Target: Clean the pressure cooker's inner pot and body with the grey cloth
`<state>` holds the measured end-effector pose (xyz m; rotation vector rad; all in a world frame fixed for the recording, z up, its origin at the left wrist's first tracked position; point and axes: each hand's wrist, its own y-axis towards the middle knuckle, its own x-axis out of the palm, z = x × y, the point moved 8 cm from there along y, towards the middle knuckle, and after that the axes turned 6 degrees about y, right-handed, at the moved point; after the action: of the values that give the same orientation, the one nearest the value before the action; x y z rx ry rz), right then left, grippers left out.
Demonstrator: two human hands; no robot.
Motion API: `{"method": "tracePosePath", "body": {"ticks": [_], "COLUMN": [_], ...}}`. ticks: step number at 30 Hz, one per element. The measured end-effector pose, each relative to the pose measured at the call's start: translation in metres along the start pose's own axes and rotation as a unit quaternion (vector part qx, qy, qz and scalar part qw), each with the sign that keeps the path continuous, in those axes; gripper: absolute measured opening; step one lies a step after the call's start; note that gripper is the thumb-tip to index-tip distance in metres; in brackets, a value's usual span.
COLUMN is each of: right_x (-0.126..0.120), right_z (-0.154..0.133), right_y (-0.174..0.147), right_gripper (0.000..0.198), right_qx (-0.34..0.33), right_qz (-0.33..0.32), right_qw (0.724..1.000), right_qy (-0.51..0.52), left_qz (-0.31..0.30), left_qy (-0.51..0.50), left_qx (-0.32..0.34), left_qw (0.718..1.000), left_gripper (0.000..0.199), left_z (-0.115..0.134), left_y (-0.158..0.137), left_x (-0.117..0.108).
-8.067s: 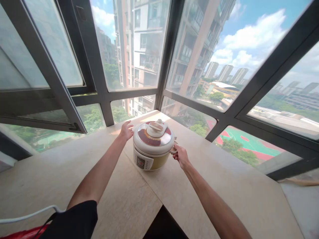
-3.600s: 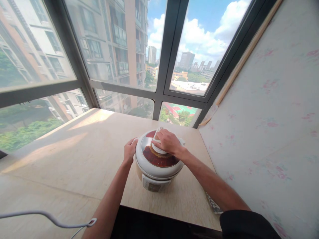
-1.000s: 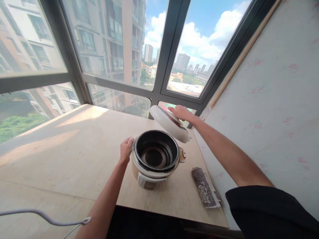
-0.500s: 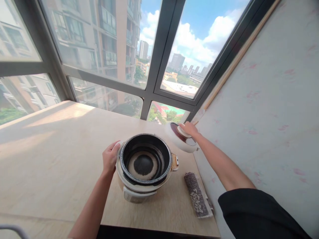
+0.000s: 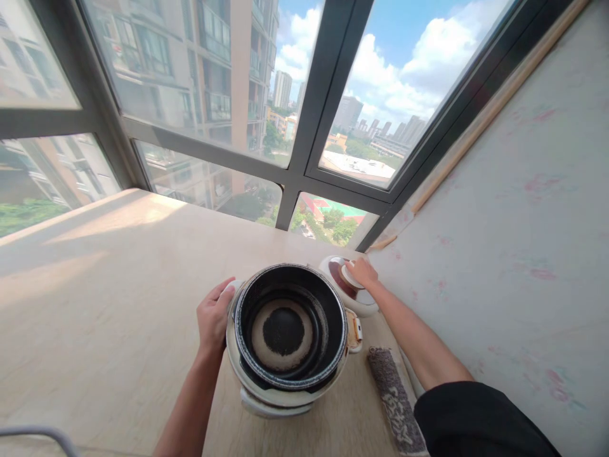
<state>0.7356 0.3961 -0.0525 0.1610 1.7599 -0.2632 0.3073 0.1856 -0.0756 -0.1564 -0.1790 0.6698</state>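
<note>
A white electric cooker (image 5: 276, 409) stands with its top uncovered, and a dark inner pot (image 5: 290, 327) with a worn pale ring on its bottom shows inside. My left hand (image 5: 215, 314) is closed around the side handle on the cooker's left. Behind the cooker and to its right, my right hand (image 5: 362, 273) grips the knob of a white lid (image 5: 366, 306) with a brown centre. The lid lies low by the wall, at or very near the tabletop; contact beneath it is hidden.
A folded grey patterned cloth (image 5: 397, 403) lies right of the cooker on the pale tabletop (image 5: 118, 304). A floral-papered wall (image 5: 514, 254) bounds the right side, and framed windows rise behind. A grey cord (image 5: 40, 431) curves at the lower left.
My right hand has lowered the lid toward the tabletop beside the wall. The left hand keeps its hold on the cooker's handle. The view has tilted and shifted slightly.
</note>
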Motion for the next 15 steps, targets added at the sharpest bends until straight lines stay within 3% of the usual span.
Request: {"method": "tracePosePath", "body": {"ticks": [8,15], "right_x": [0.025,0.031], "right_z": [-0.004,0.006], "right_y": [0.003,0.008], "right_gripper": [0.062,0.062], "right_qx": [0.008,0.007], "right_qz": [0.019,0.018], "right_qw": [1.0,0.999], "right_qy": [-0.019,-0.045], "left_qz": [-0.001,-0.007], "left_qy": [-0.001,-0.003], "left_qx": [0.005,0.006], "left_qw": [1.0,1.0], "left_gripper": [0.066,0.069], "left_z": [0.0,-0.005], "left_y": [0.001,0.002], "left_x": [-0.001,-0.001]}}
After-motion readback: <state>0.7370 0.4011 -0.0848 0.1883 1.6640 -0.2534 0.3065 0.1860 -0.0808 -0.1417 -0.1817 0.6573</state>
